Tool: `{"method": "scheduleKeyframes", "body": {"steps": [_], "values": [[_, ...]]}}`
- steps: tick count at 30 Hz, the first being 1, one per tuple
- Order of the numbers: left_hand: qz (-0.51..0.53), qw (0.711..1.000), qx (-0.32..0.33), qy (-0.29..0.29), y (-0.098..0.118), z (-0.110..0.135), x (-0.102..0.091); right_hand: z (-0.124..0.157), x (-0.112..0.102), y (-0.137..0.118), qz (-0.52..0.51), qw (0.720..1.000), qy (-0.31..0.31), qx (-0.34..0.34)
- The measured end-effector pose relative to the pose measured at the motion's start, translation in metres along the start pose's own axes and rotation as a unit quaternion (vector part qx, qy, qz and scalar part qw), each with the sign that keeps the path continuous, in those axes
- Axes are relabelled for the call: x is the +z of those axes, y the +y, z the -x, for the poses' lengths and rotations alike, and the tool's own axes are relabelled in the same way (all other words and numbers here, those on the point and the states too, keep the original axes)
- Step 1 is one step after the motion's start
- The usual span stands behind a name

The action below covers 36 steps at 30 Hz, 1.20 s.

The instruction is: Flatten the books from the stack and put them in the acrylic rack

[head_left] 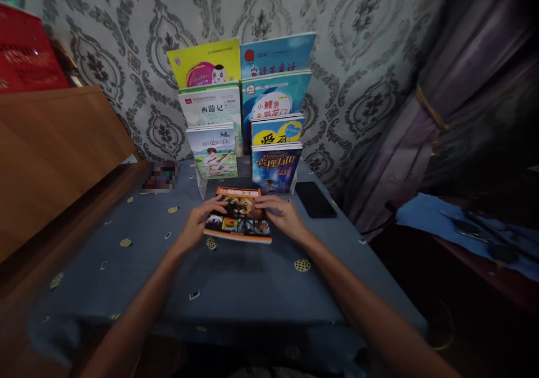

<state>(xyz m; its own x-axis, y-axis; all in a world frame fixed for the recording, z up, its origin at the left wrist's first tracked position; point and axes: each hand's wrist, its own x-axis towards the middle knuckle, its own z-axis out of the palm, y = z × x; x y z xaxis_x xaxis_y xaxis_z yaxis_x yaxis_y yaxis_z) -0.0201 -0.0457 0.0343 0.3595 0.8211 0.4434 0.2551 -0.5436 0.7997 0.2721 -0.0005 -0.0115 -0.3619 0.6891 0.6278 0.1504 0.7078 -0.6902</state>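
Observation:
An orange-edged book [240, 206] with a lion and other animals on its cover is held between my two hands, low over the table in front of the book stand. My left hand [197, 221] grips its left side, fingers resting on the cover. At the opposite side my right hand [284, 215] holds the right edge, fingers over the upper right of the cover. Whether the book touches the table is unclear. Just behind it stand a white book with a guitar player [216, 152] and a dark blue book [275, 170], both upright in the tiered stand.
More books rise behind in tiers, among them a yellow book [204, 62] and a teal book [275, 94]. A black tablet or phone [315, 199] lies right of the stand on the blue tablecloth [168, 271]. A blurred-out booklet [159, 177] lies left. A wooden cabinet [54, 153] borders the table.

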Motion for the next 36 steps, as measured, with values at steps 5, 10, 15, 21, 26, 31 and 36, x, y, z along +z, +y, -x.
{"method": "scheduleKeyframes", "body": {"steps": [5,10,15,21,26,31,36], "values": [[-0.102,0.990,-0.044,-0.091,-0.045,0.044,0.015,0.022,0.005,0.016,0.135,0.980,-0.144,-0.014],[-0.135,0.985,-0.063,-0.084,-0.047,0.051,0.021,0.024,0.005,0.015,0.182,0.969,-0.167,0.012],[-0.162,0.984,-0.075,-0.022,-0.048,0.030,0.022,0.017,0.012,-0.003,0.238,0.954,-0.177,0.048],[-0.262,0.961,-0.084,0.008,-0.065,0.008,0.027,-0.008,0.051,-0.016,0.294,0.934,-0.203,0.023],[-0.300,0.951,-0.069,0.002,-0.072,-0.002,0.028,-0.030,0.092,-0.008,0.306,0.924,-0.226,0.037],[-0.305,0.950,-0.066,0.001,-0.077,-0.002,0.028,-0.035,0.108,0.002,0.312,0.922,-0.222,0.060],[-0.362,0.930,-0.062,-0.011,-0.080,-0.003,0.030,-0.034,0.107,0.008,0.301,0.928,-0.210,0.056]]}}
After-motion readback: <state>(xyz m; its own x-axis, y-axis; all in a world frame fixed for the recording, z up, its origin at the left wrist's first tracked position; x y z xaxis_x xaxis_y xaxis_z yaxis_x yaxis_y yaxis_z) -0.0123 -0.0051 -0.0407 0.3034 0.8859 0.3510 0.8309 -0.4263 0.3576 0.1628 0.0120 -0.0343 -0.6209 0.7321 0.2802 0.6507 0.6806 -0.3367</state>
